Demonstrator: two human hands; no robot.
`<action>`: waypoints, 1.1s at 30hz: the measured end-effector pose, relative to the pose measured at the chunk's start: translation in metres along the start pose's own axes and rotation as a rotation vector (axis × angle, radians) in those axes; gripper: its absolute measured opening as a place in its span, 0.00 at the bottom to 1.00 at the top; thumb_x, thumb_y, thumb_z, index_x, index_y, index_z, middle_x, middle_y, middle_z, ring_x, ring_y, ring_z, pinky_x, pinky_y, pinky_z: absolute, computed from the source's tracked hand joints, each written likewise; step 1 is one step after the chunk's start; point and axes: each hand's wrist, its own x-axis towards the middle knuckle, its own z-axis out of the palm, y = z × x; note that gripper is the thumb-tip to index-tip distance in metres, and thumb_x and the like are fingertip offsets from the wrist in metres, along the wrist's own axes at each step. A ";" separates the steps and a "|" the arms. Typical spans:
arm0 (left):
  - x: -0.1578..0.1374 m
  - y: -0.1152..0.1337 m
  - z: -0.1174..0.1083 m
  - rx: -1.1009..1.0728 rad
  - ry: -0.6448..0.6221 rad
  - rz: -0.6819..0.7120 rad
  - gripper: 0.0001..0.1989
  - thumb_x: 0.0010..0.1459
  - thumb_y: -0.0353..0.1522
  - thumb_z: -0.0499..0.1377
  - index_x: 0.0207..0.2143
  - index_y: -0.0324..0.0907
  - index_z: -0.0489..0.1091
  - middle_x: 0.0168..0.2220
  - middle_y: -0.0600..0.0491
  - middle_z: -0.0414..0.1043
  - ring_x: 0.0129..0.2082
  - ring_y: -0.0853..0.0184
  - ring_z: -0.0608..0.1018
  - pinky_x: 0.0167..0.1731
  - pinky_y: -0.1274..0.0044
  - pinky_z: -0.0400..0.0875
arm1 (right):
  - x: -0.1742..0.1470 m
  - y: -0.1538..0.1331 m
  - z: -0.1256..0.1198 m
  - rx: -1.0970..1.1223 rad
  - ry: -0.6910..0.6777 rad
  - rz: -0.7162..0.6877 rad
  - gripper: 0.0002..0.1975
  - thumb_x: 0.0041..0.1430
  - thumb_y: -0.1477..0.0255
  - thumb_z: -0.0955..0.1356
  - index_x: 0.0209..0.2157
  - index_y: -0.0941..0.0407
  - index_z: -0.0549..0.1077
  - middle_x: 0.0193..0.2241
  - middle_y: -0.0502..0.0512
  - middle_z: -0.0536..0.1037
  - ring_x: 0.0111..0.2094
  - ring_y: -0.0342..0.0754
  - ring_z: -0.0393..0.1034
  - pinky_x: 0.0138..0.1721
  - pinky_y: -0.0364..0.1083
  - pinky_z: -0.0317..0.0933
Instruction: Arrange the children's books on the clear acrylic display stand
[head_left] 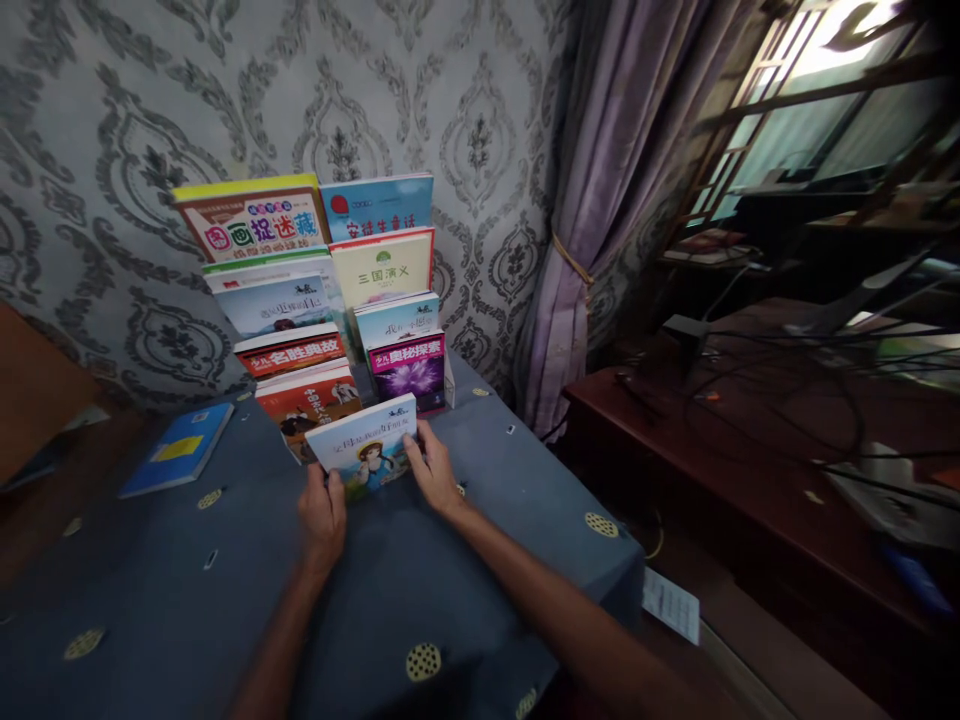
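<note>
Both hands hold up a children's book (pixel 369 452) with a pale blue cover and a girl in a yellow hat. My left hand (pixel 322 512) grips its lower left corner, thumb in front. At the right edge my right hand (pixel 430 462) pinches it in the same way. Just behind it, two columns of upright books rise in steps: a red book (pixel 311 398) and a dark red one (pixel 292 350) on the left, a purple book (pixel 410 368) and a cream book (pixel 382 270) on the right. A white holder (pixel 449 383) shows beside the purple book.
A blue book (pixel 178 450) with a yellow patch lies flat at the left of the cloth-covered table (pixel 255 610). Patterned wallpaper and a tied purple curtain (pixel 577 220) stand behind. On the right is a dark red desk (pixel 675 440) with tangled cables.
</note>
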 end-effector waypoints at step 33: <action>-0.010 -0.018 0.022 0.146 -0.030 -0.054 0.13 0.65 0.43 0.47 0.39 0.45 0.62 0.30 0.47 0.74 0.31 0.56 0.79 0.31 0.70 0.72 | -0.009 0.023 0.002 -0.198 0.096 -0.185 0.16 0.67 0.71 0.61 0.53 0.55 0.70 0.38 0.58 0.75 0.38 0.52 0.70 0.41 0.50 0.67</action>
